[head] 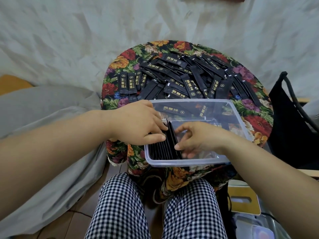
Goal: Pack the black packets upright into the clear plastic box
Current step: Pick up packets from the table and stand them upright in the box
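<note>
Black packets (165,149) stand on edge in a tight row at the left end of the clear plastic box (189,163), braced by 2 hands so they cannot topple. The left hand (138,125) presses loose fingers on their tops; the right hand (202,137) sets thumb and fingertips against the last one, pinching or not I cannot tell. Beyond the box's far wall a loose pile (181,78) waits on the floral cloth (120,61), a black bag (293,126) beside it.
</note>
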